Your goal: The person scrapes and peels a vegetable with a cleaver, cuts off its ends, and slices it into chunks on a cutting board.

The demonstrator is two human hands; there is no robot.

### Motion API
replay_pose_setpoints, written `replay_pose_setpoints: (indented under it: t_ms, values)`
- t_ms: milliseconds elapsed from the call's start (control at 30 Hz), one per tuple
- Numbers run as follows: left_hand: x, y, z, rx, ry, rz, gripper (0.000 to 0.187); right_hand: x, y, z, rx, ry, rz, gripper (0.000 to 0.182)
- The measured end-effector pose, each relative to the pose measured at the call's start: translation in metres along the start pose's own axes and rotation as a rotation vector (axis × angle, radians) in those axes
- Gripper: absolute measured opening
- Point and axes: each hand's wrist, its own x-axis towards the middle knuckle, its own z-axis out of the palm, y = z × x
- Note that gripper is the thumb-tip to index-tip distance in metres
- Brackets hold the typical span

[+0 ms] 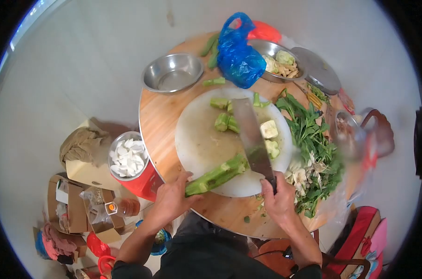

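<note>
My left hand (172, 197) is closed around the near end of a thick green vegetable stalk (216, 176), which lies slanted over the front of a round white cutting board (197, 104). My right hand (280, 199) grips the handle of a cleaver (251, 132). Its broad blade points away from me above the board, just right of the stalk's far end, and hides part of the board. Around the blade lie cut green stalk pieces (222, 122), a pale cut chunk (268, 129) and a lobed pale-green slice (272, 149).
Leafy greens (308, 132) heap along the table's right side. Behind the board are an empty steel bowl (172, 73), a blue plastic bag (241, 56) and a steel bowl of vegetables (300, 58). A bowl of white pieces (128, 157) stands left, off the table edge.
</note>
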Motion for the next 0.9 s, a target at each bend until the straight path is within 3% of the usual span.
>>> replay_pose_setpoints:
  t_ms: [67,200,367,567,633,733,900]
  values:
    - [0.001,0.002,-0.014,-0.045,-0.172,-0.17,0.053,-0.004,0.003,0.013,-0.085,0.002,-0.046,0.026]
    - [-0.001,-0.018,-0.005,-0.09,-0.193,-0.093,0.048,-0.011,-0.003,0.027,-0.183,0.008,-0.183,0.029]
    - [-0.002,-0.032,0.005,-0.051,-0.031,0.03,0.045,-0.014,-0.021,0.029,-0.232,-0.035,-0.181,0.026]
    - [0.0,-0.034,0.011,-0.039,0.056,0.009,0.045,-0.007,-0.029,0.032,-0.25,-0.095,-0.121,0.024]
    - [0.001,-0.034,0.009,-0.028,0.041,0.006,0.046,-0.008,-0.03,0.033,-0.257,-0.03,-0.195,0.025]
    - [0.004,-0.035,0.009,-0.01,0.035,0.039,0.046,-0.006,-0.033,0.032,-0.306,-0.109,-0.101,0.026]
    - [0.004,-0.047,0.008,-0.048,0.042,0.051,0.055,-0.006,-0.022,0.041,-0.325,-0.069,-0.149,0.028]
